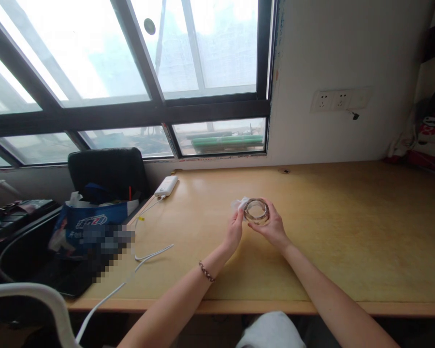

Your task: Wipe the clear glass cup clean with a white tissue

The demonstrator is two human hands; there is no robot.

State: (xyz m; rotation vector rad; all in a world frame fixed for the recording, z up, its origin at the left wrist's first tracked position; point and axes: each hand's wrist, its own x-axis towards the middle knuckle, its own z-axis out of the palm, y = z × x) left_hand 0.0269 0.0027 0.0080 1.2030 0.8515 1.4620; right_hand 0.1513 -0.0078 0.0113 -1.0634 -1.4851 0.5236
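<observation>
A round clear glass dish (256,211), like an ashtray, is held just above the wooden desk (348,232). My right hand (273,227) cups it from the right and below, fingers curled round its rim. My left hand (234,231) is closed on a white tissue (239,203) and presses it against the dish's left edge. A beaded bracelet (206,271) sits on my left wrist.
A white power bank (166,185) lies at the desk's back left, its white cable (148,253) trailing over the front edge. A black chair (107,171) holding a blue bag (90,222) stands to the left. Wall sockets (339,100) are above the desk; a window spans the back.
</observation>
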